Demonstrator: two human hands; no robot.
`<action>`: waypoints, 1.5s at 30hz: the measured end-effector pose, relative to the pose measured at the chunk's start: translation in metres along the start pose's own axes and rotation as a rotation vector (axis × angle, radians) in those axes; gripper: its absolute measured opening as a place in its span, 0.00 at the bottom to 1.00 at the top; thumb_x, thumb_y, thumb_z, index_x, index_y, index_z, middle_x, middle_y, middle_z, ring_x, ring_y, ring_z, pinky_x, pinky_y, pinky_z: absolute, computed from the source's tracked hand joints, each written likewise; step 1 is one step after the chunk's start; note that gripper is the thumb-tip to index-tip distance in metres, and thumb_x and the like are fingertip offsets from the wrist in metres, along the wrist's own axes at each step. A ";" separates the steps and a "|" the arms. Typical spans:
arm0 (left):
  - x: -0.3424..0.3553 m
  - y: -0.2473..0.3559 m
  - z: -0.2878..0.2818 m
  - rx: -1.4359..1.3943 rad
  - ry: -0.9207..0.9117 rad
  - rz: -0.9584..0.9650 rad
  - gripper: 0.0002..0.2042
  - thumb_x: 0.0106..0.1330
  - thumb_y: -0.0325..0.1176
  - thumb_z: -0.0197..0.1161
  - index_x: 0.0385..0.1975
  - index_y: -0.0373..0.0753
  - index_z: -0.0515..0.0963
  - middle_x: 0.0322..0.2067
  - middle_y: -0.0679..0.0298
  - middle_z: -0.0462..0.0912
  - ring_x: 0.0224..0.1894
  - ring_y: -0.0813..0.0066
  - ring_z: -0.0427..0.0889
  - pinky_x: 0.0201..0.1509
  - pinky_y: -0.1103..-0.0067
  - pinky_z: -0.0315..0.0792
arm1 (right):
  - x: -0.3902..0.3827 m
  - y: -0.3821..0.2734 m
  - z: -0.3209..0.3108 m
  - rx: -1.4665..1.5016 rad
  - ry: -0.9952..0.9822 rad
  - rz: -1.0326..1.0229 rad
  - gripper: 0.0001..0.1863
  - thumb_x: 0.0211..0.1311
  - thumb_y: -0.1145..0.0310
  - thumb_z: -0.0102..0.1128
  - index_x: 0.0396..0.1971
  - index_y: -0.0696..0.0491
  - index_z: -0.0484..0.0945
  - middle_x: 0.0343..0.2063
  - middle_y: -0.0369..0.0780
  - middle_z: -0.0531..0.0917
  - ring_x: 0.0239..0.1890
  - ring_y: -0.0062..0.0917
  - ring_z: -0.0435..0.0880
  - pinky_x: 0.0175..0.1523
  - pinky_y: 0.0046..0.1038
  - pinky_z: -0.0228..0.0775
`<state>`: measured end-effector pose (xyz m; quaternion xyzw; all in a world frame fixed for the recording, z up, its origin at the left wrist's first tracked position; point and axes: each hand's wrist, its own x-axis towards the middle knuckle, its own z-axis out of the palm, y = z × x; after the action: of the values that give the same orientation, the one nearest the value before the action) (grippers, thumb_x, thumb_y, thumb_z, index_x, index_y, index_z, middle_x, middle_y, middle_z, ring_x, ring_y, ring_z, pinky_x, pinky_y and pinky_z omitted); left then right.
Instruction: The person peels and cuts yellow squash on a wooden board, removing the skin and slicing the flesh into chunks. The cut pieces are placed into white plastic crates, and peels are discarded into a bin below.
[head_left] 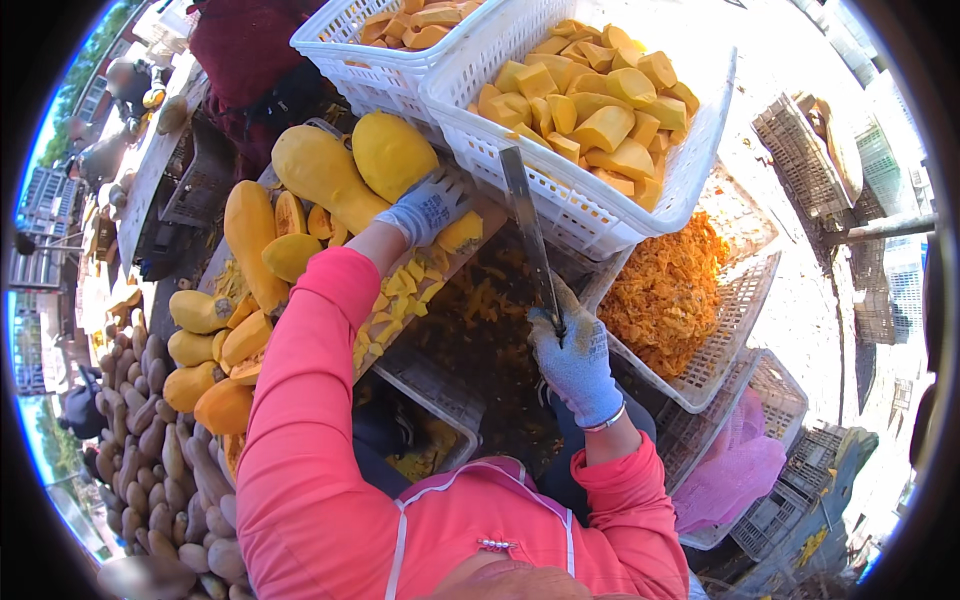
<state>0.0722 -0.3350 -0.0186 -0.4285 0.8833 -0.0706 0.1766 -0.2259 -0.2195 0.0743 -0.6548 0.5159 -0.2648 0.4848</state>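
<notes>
My gloved left hand (425,208) reaches onto the board (480,210), fingers bent over a yellow squash piece (458,236), just below a round peeled squash (390,150). My gloved right hand (568,360) grips the handle of a long knife (525,215), its blade pointing up beside the white crate. Whole and halved peeled squashes (255,235) lie around my left forearm, with small yellow trimmings (395,315) along the board's lower part. Below the board and knife is a dark, wet area littered with peelings (480,300).
White crates of squash chunks (600,110) stand ahead. A crate of orange shreds (665,300) and one with pink mesh (730,460) are on my right, beside stacked crates (800,150). Unpeeled squashes (170,460) are heaped lower left. A person (130,85) is at upper left.
</notes>
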 end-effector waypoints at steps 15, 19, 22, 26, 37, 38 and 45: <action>0.011 0.063 -0.026 -0.108 -0.506 0.158 0.45 0.38 0.44 0.76 0.63 0.42 0.70 0.56 0.54 0.77 0.61 0.56 0.75 0.62 0.63 0.67 | 0.005 -0.003 0.005 0.053 -0.001 0.013 0.28 0.61 0.69 0.56 0.62 0.60 0.70 0.39 0.60 0.83 0.43 0.51 0.84 0.47 0.41 0.76; 0.018 0.111 -0.037 -0.101 -0.670 0.178 0.43 0.41 0.46 0.75 0.64 0.45 0.71 0.56 0.56 0.77 0.61 0.57 0.75 0.58 0.62 0.69 | 0.007 0.006 0.014 0.025 0.051 -0.097 0.28 0.60 0.69 0.56 0.62 0.59 0.70 0.41 0.60 0.83 0.45 0.51 0.84 0.50 0.41 0.76; 0.012 0.144 -0.025 -0.084 -0.665 0.181 0.41 0.44 0.47 0.74 0.63 0.47 0.71 0.56 0.59 0.78 0.58 0.58 0.78 0.57 0.60 0.69 | 0.010 0.008 0.017 0.016 0.077 -0.127 0.29 0.60 0.69 0.57 0.62 0.59 0.70 0.41 0.59 0.83 0.46 0.51 0.84 0.50 0.41 0.76; -0.011 0.172 0.021 -0.008 -0.447 0.094 0.36 0.49 0.48 0.71 0.61 0.47 0.73 0.55 0.60 0.78 0.52 0.59 0.82 0.54 0.57 0.69 | 0.009 0.004 0.017 0.031 0.046 -0.099 0.28 0.60 0.69 0.57 0.62 0.59 0.70 0.41 0.59 0.83 0.46 0.51 0.84 0.50 0.41 0.76; -0.105 0.125 -0.012 -0.376 -0.399 -0.435 0.35 0.44 0.48 0.74 0.53 0.40 0.70 0.44 0.53 0.83 0.48 0.54 0.83 0.53 0.63 0.71 | 0.002 -0.001 0.036 -0.008 -0.023 -0.122 0.26 0.62 0.68 0.56 0.61 0.59 0.72 0.36 0.58 0.84 0.41 0.50 0.85 0.46 0.40 0.77; -0.125 0.118 -0.009 -0.414 -0.374 -0.528 0.36 0.44 0.48 0.74 0.53 0.40 0.69 0.45 0.53 0.82 0.48 0.54 0.83 0.54 0.63 0.71 | 0.001 -0.002 0.040 -0.012 -0.036 -0.104 0.26 0.63 0.68 0.56 0.61 0.60 0.72 0.36 0.58 0.84 0.41 0.50 0.85 0.46 0.40 0.77; -0.210 0.084 0.022 -0.445 -0.333 -0.919 0.49 0.41 0.54 0.78 0.64 0.40 0.62 0.50 0.52 0.80 0.53 0.51 0.80 0.59 0.64 0.70 | -0.010 0.008 0.080 -0.081 -0.267 -0.083 0.26 0.65 0.64 0.54 0.60 0.60 0.72 0.35 0.60 0.83 0.41 0.52 0.84 0.47 0.44 0.75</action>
<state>0.1387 -0.1179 -0.0092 -0.8033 0.5586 0.1170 0.1701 -0.1648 -0.1814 0.0374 -0.7238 0.4297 -0.1742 0.5110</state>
